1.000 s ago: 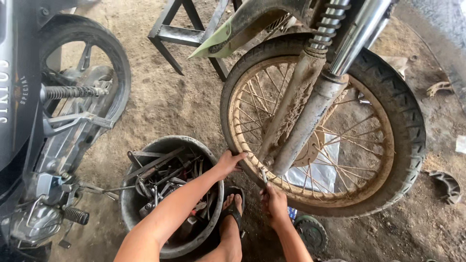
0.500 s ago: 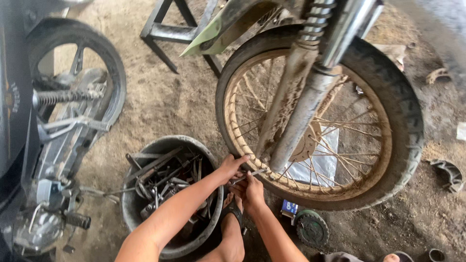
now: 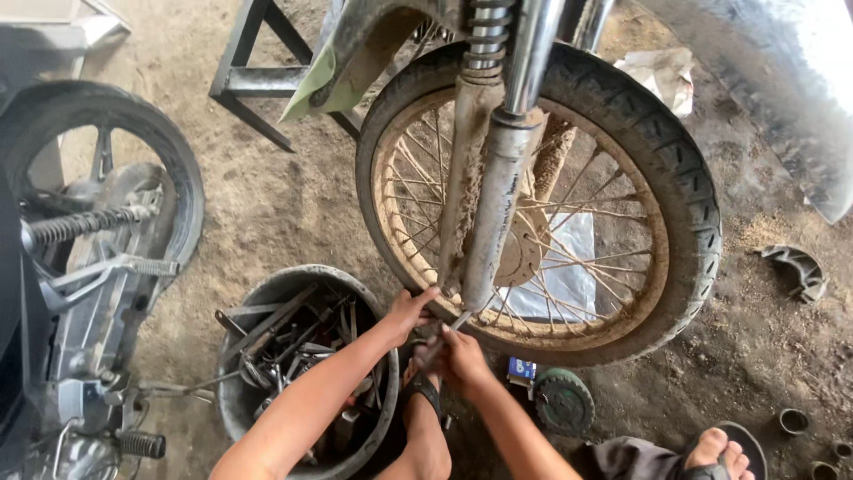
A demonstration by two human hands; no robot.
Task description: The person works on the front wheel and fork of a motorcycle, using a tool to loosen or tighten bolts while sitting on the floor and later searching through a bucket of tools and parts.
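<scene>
Head view looks straight down on a dirt floor [image 3: 293,204] in a repair yard. The largest thing is a muddy spoked motorcycle wheel [image 3: 542,200], standing upright at centre, its tyre resting on the ground; one fork leg [image 3: 498,191] runs down across the spokes to the axle. A second motorcycle [image 3: 80,267] fills the left edge, one rear wheel and one coil spring showing. Between the two machines lies a strip of open dirt, the only free room on the left; a dark metal stand [image 3: 253,80] closes it off at the top. At the upper right a grey fender [image 3: 782,98] cuts off the corner.

Below the wheel sits one round metal bucket [image 3: 267,293], full of wrenches and other long tools, just beside the rim and crowding the left forearm. One dark round sprocket-like part [image 3: 562,402] lies near the tyre's bottom, and one curved brake shoe [image 3: 795,267] lies well apart at right. Two sandalled feet show at the lower edge.

The left hand [image 3: 407,313] is curled at the bottom of the fork leg, fingers closed against it. The right hand [image 3: 460,354] is closed around a thin metal tool [image 3: 459,321] whose tip points up at the axle end, just under the rim.
</scene>
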